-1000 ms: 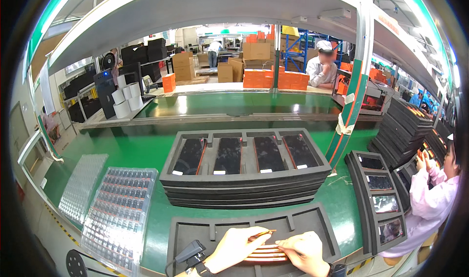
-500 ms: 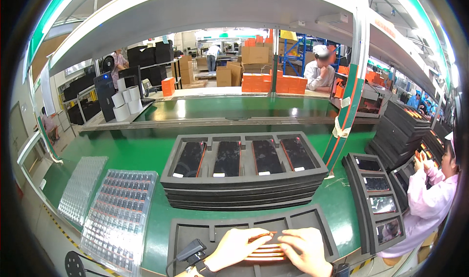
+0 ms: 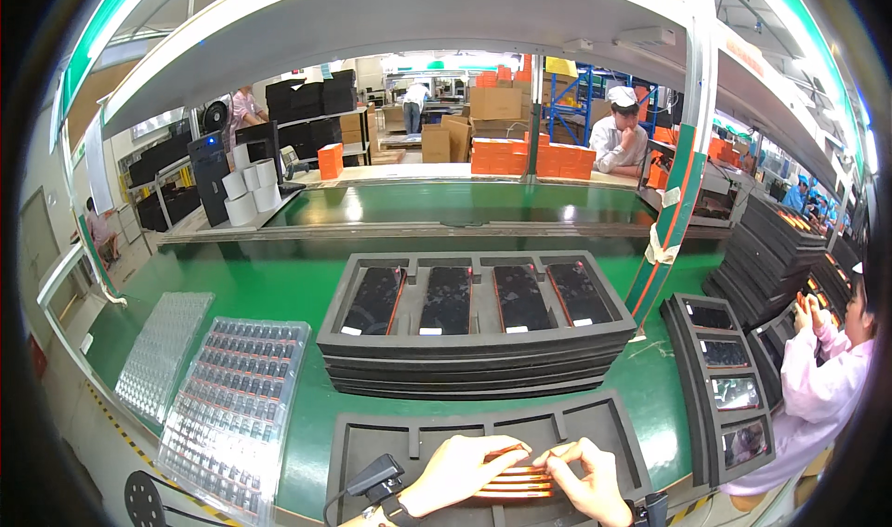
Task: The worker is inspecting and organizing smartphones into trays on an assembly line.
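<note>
Several orange-edged phones point(image 3: 516, 483) stand close together in the near black foam tray point(image 3: 423, 441), only their narrow edges showing. My left hand point(image 3: 465, 471) is over that tray, fingers closed on one orange-edged phone, most of which the hand hides. Close beside it, my right hand point(image 3: 585, 480) has thumb and fingers pinched together; whatever is between them is too small to make out. Beyond the hands rises a stack of black foam trays point(image 3: 474, 341), with dark-screened phones point(image 3: 446, 299) in the compartments of the top one.
On the left lie a clear plastic tray of small parts point(image 3: 232, 406) and another clear tray point(image 3: 163, 350). Tilted foam trays with phones point(image 3: 720, 388) stand at the right, near a co-worker in pink point(image 3: 827, 378). A green-striped post point(image 3: 669, 216) rises behind the stack.
My right hand's fingers have drawn together into a pinch near the left hand's fingertips. The whole view has shifted slightly, so the benchtop things appear farther right.
</note>
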Tool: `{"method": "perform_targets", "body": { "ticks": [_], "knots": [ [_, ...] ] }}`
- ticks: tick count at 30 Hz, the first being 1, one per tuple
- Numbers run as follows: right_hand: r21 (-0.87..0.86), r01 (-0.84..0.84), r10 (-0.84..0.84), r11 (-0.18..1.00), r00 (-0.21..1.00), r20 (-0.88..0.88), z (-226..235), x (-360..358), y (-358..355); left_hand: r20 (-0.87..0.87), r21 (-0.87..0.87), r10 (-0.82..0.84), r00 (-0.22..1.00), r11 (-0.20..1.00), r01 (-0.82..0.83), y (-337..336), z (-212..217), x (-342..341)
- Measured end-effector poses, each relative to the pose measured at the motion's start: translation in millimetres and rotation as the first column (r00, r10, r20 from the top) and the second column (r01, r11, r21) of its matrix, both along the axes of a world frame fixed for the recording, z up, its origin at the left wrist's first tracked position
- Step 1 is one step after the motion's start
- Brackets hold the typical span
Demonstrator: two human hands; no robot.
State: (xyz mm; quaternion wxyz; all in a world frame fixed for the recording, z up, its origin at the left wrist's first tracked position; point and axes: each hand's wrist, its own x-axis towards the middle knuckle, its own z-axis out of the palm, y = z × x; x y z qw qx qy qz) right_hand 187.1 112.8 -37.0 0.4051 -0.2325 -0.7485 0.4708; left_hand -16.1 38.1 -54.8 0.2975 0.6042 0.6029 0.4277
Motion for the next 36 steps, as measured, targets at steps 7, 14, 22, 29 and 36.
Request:
{"method": "perform_targets", "body": {
  "ticks": [7,14,22,29,36],
  "knots": [
    [0.170,0.093,-0.105,0.981,0.992,0.065,-18,4,-6,0.037,-0.088,-0.021,0.999,0.996,0.024,0,-1,2],
    [0.610,-0.018,-0.040,0.792,0.996,0.081,-10,5,3,-0.033,-0.093,-0.005,0.999,0.996,0.002,0,11,3],
    [0.711,-0.005,-0.088,0.703,0.992,0.093,-11,9,0,0.094,-0.108,0.009,0.995,0.994,0.001,2,4,3],
    [0.666,0.043,-0.114,0.745,0.992,0.063,-6,9,-5,0.109,-0.155,0.008,0.994,0.988,0.009,4,7,3],
    [0.567,0.108,-0.126,0.817,0.992,-0.008,-16,6,-6,0.049,-0.082,-0.022,0.999,0.996,0.026,1,5,-2]
  ]
}}
